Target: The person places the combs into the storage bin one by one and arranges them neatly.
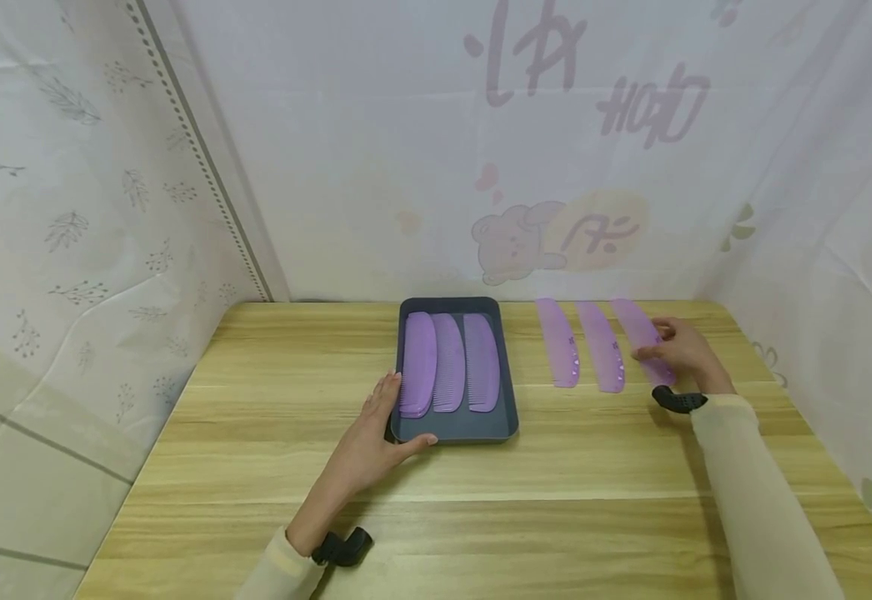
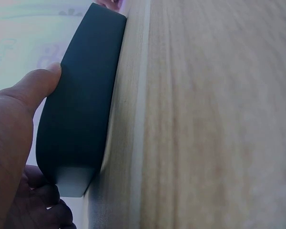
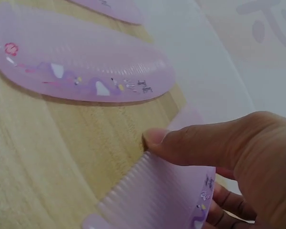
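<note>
My right hand (image 1: 689, 357) pinches a purple comb (image 1: 633, 323), thumb on its toothed side and the other fingers at its decorated back edge. In the right wrist view, this comb (image 3: 155, 191) lies at an angle to the neighbouring comb (image 3: 86, 57). My left hand (image 1: 367, 446) holds the near left corner of a dark grey tray (image 1: 473, 428), with its thumb (image 2: 43, 83) on the front rim and its fingers along the left side. Inside the tray are a stacked pair of combs (image 1: 418, 358) and, beside them, two single combs (image 1: 448, 367).
Two more purple combs, one nearer the tray (image 1: 558, 346) and one in the middle (image 1: 602, 348), lie upright in a row on the wooden table (image 1: 526, 533). A printed cloth (image 1: 376, 167) hangs close behind the table's far edge.
</note>
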A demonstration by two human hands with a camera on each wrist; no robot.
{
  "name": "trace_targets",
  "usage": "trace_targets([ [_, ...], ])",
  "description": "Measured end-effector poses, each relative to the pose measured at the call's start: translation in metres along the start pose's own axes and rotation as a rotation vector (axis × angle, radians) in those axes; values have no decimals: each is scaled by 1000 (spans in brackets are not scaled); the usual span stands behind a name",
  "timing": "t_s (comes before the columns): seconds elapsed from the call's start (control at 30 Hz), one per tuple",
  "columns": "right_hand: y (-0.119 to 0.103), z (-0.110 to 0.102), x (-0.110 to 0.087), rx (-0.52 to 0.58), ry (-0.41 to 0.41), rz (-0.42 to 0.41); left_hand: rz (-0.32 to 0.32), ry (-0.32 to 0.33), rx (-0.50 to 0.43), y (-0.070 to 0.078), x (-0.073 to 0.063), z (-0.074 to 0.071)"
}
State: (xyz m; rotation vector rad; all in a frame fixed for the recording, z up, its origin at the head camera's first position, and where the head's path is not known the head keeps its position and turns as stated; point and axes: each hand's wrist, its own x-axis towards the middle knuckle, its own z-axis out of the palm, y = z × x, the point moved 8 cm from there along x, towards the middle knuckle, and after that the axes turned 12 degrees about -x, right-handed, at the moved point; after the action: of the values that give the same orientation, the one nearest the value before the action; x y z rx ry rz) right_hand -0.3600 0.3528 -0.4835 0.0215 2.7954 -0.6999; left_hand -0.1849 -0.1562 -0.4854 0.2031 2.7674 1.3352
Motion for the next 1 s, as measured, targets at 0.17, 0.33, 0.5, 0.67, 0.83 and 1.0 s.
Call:
trace_targets([
  [0.17,3,0,0,14,-29,3,6,-2,-2,1,0,0],
  [0.33,6,-4,1,4,-11,-39,8,-2,-5,3,-1,-1],
  [0.5,14,-6,4,41,-17,11,13,-1,-4,3,-1,-1],
  [0.67,17,-4,3,154,-55,43,11,0,-1,3,-1,-1],
  [0.83,15,-3,-1,223,-69,1,2,1,2,2,0,0],
  [1.0,12,-5,-3,218,-57,-3,11,-3,5,2,-1,0],
])
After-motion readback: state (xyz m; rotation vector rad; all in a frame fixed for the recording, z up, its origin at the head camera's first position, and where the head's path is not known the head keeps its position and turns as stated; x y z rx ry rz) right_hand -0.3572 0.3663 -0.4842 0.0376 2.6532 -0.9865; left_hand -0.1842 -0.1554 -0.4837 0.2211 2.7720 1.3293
